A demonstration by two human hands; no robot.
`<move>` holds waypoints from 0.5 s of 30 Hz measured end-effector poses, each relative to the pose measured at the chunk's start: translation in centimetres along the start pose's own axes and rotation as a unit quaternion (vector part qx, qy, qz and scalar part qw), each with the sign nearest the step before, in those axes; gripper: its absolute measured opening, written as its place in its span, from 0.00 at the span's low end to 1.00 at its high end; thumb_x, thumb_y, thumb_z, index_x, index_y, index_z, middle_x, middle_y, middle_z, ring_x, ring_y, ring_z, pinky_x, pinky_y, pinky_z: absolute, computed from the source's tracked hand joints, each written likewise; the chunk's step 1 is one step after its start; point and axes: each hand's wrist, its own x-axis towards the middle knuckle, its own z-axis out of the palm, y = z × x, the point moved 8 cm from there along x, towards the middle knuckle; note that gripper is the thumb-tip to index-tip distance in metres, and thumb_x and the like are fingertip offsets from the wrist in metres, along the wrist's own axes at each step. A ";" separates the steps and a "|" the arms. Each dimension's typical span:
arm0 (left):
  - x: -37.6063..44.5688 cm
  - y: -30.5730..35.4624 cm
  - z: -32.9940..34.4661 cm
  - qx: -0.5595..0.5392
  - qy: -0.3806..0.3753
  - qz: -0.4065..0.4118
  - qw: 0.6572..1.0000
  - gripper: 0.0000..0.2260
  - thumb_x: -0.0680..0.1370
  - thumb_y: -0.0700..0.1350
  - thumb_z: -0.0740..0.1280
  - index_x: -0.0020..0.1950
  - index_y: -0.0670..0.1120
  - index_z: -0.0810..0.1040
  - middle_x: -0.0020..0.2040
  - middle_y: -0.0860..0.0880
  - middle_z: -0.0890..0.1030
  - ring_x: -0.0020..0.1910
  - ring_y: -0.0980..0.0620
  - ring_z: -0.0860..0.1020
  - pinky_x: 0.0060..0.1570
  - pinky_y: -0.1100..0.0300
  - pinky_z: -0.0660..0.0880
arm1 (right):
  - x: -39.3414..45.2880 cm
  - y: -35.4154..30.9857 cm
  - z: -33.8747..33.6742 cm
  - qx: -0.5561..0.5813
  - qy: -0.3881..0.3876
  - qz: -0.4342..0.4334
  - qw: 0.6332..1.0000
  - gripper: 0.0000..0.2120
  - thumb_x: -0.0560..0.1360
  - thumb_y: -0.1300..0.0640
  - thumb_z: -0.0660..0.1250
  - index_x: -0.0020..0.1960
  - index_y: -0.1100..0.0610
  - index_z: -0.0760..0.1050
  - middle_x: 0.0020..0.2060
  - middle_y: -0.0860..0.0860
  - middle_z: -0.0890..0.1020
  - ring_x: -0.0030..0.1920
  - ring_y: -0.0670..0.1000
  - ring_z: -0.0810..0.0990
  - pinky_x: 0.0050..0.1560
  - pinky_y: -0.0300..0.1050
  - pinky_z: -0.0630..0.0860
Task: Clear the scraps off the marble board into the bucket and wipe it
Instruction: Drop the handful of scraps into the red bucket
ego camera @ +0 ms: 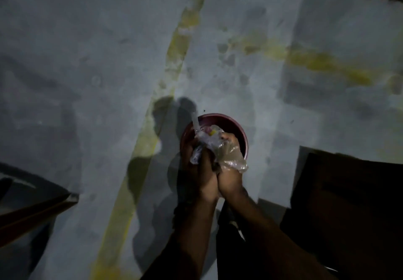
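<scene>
Grey stained floor open around, both hands' fingers clutching crumpled plastic scraps over bucket rim

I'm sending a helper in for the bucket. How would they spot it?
Look at the grey floor crossed by yellow stripes. Near the middle, under both hands, stands the bucket. It is the only round, dark red thing, with crumpled clear plastic held over it.

both hands hold scraps over the bucket on the floor.
</scene>
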 end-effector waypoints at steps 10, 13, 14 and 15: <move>14.9 -20.7 6.0 0.166 -0.150 0.029 0.974 0.26 0.69 0.45 0.67 0.68 0.48 0.77 0.66 0.47 0.79 0.66 0.48 0.77 0.69 0.49 0.72 | 15.3 15.1 1.0 -0.152 -0.035 -0.111 0.981 0.16 0.80 0.56 0.60 0.61 0.65 0.75 0.58 0.57 0.74 0.57 0.40 0.74 0.61 0.32 0.68; 16.6 -22.4 6.0 0.323 -0.202 0.076 0.921 0.36 0.64 0.47 0.67 0.74 0.52 0.72 0.72 0.50 0.72 0.70 0.49 0.68 0.70 0.68 0.58 | 17.4 18.8 1.8 -0.338 -0.141 -0.121 0.923 0.28 0.75 0.51 0.69 0.71 0.62 0.71 0.70 0.59 0.71 0.72 0.57 0.68 0.74 0.45 0.62; 16.5 -22.3 5.9 0.370 -0.212 0.104 0.899 0.37 0.65 0.50 0.68 0.75 0.53 0.70 0.74 0.49 0.70 0.71 0.47 0.65 0.71 0.64 0.57 | 17.8 20.1 1.8 -0.408 -0.183 -0.096 0.889 0.35 0.75 0.50 0.72 0.77 0.61 0.65 0.76 0.59 0.64 0.78 0.61 0.60 0.78 0.52 0.57; 16.3 -22.4 5.6 0.398 -0.220 0.130 0.881 0.36 0.67 0.51 0.68 0.76 0.55 0.69 0.75 0.48 0.69 0.73 0.45 0.64 0.73 0.58 0.58 | 17.8 20.8 1.6 -0.468 -0.212 -0.064 0.856 0.38 0.77 0.50 0.71 0.80 0.60 0.58 0.80 0.58 0.57 0.81 0.61 0.52 0.80 0.56 0.51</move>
